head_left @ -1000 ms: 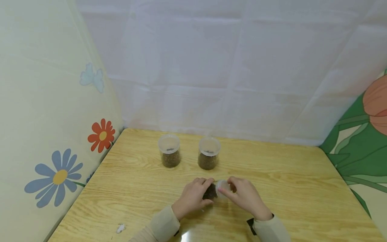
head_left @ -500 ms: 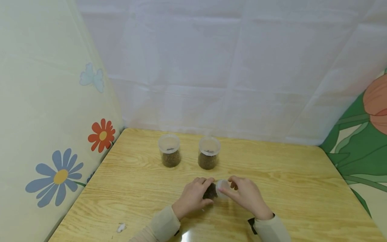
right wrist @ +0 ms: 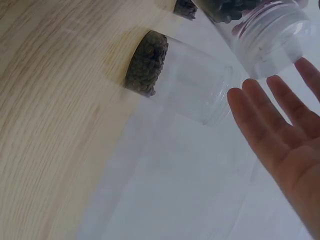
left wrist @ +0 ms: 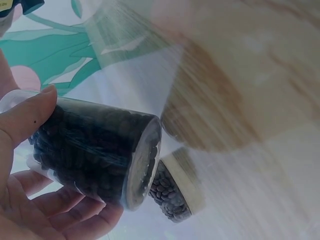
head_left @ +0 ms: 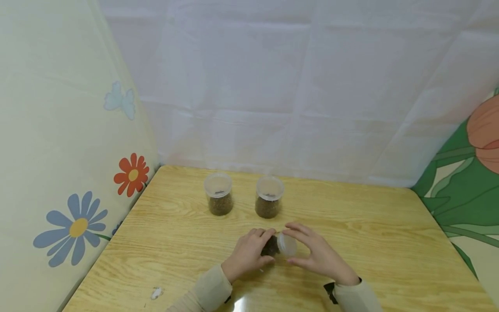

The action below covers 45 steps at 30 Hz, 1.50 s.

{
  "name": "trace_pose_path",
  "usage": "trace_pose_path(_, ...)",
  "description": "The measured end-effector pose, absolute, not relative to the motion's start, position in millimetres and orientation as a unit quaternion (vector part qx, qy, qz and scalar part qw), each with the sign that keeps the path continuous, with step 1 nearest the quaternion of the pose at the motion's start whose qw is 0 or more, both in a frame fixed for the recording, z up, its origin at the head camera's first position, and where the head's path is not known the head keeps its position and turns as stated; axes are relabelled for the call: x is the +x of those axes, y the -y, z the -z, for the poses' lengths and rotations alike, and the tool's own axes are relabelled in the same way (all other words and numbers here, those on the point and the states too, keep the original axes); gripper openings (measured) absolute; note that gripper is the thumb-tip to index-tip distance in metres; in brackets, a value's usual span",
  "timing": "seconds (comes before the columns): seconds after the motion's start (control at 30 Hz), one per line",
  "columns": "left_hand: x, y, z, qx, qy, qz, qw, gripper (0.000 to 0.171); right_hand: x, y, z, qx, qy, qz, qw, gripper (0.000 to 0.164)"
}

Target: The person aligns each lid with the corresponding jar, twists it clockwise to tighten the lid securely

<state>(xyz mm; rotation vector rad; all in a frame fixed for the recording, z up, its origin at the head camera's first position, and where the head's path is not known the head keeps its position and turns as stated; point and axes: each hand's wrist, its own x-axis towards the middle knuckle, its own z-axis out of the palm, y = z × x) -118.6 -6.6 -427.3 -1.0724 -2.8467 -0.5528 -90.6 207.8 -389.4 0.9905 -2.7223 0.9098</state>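
My left hand [head_left: 248,253] grips a clear plastic jar [left wrist: 90,145] of dark beans, its fingers and thumb curled round the wall. Tipped over, the jar has its base towards the left and its clear lid [head_left: 287,244] towards the right in the head view. Beside that lid is my right hand [head_left: 317,255], fingers extended and thumb apart, gripping nothing. In the right wrist view, its fingertips [right wrist: 235,95] lie close to the clear lid end; whether any of them touches it I cannot tell.
Two similar clear jars stand upright further back on the wooden table [head_left: 351,225], a left one [head_left: 220,203] and a right one [head_left: 267,207], each partly filled with dark beans. A white chipped spot [head_left: 157,293] marks the tabletop at front left. White cloth [head_left: 241,86] hangs behind.
My right hand has spread its fingers and thumb away from the lid and moved slightly right. The left hand and its jar have stayed nearly still.
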Motion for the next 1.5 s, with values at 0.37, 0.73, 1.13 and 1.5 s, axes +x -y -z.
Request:
trace_pose_path(0.37, -118.6, 7.3, 426.8, -0.349, 0.919, 0.180, 0.023, 0.065, -91.2, -205.6, 392.4, 0.331, 0.894, -0.293, 0.080, 0.059)
trace_pose_path(0.73, -118.2, 7.2, 426.0, -0.347, 0.919, 0.187, 0.022, 0.065, -93.0, -203.9, 394.0, 0.318, 0.896, -0.297, 0.088, 0.056)
trace_pose_path(1.13, -118.9, 7.5, 426.9, -0.346, 0.920, 0.183, 0.025, 0.065, -92.5, -205.2, 393.5, 0.348, 0.885, -0.288, 0.117, 0.064)
trace_pose_path(1.5, -119.4, 7.5, 427.1, -0.348, 0.918, 0.187, 0.024, 0.065, -94.7, -203.9, 396.9, 0.344, 0.883, -0.296, 0.121, 0.058)
